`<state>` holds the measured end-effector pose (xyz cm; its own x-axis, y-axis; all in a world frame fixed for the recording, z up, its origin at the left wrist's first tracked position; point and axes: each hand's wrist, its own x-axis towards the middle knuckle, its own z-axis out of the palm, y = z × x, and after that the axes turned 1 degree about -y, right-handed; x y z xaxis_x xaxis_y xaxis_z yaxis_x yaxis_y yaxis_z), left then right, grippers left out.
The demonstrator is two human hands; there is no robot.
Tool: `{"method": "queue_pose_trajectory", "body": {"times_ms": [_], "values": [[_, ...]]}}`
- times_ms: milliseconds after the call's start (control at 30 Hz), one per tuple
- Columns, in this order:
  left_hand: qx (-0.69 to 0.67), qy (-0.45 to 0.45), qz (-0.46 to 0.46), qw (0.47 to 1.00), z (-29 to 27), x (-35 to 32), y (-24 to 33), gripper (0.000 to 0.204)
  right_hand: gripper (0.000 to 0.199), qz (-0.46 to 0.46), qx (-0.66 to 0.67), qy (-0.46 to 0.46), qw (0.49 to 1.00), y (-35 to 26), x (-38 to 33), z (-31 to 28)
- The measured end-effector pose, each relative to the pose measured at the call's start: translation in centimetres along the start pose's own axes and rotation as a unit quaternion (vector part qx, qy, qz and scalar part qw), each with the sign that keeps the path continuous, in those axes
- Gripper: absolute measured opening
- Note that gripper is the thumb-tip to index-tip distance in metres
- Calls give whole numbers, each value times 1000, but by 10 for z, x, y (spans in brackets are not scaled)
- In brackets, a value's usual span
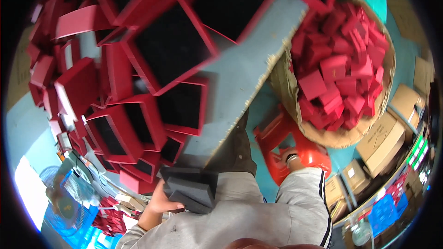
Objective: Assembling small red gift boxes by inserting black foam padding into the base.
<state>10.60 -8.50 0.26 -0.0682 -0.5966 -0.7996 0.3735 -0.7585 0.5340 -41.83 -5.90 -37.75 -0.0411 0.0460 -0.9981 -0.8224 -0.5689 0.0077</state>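
The grey-blue worktable (249, 60) is the largest thing in view, its far left end bending away into the dark fisheye rim. Just beyond its right edge stands a round, brown-lined container (353, 139), heaped full; whether its wall touches the table is hard to tell. Farther right of the table, brown cartons (382, 142) carry dark print too small and slanted to read. A red plastic stool (316, 156) sits right of the table's near edge, partly hidden by a grey sleeve (302, 189). Left of the table's near end is a blurred blue fan (67, 207).

On the table, open red boxes (173, 41) with black interiors crowd and overlap, several smeared by blur, the farthest cut off. A strip of tabletop runs between them and the table's frayed right edge (272, 60); past that edge a gap shows floor, a dark trouser leg (239, 154) filling its near part.

At the table's near corner, the left hand (161, 200) grips dark grey foam blocks (194, 191), thumb showing, other fingers mostly hidden. Right of the table, the right hand (290, 153) is over the stool, a band at its wrist; I cannot tell whether it is open, closed or touching. Smallest are the container's little red cases (341, 76), one bearing a faint mark too blurred to read
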Motion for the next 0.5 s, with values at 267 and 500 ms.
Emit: {"method": "queue_pose_trajectory", "body": {"times_ms": [267, 500], "values": [[-148, -70, 49, 985, -18, -18, 37, 95, 39, -112, -31, 162, 980, -95, -14, -165], [-116, 244, 236, 933, -61, -147, 21, 108, 41, -208, -12, 189, 960, -79, -57, -270]]}}
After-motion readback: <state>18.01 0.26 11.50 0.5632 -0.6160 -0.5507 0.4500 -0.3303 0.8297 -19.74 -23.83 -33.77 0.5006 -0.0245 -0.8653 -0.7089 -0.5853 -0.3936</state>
